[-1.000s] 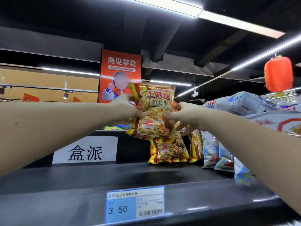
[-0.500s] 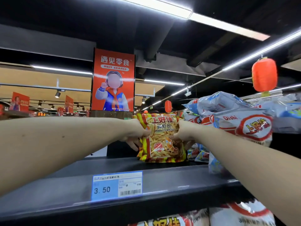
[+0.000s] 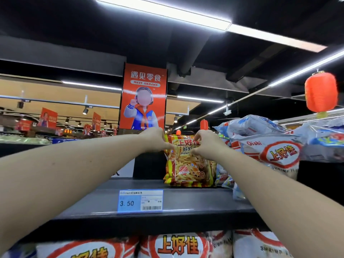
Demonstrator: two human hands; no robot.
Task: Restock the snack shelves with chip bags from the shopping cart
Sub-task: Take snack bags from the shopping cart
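Your left grip (image 3: 154,140) and right grip (image 3: 207,144) both pinch the prawn cracker bag (image 3: 188,170) near its top, upright on the shelf (image 3: 204,199).

The prawn cracker bag (image 3: 188,164), standing toward the back edge of the shelf, is thin glossy plastic film, crinkled and catching small highlights. The shelf (image 3: 195,200) is smooth and dark grey, with a matt look like painted metal. On its front edge, the price label (image 3: 140,200) looks like printed paper behind a clear, shiny plastic strip. The white shrimp-chip bags (image 3: 275,155) piled at the shelf's right end are glossy, wrinkled plastic film, as are the lower bags (image 3: 178,246) under the front edge. The hanging banner (image 3: 144,95) is smooth and slightly reflective. The red lantern (image 3: 321,92) shows a soft sheen.
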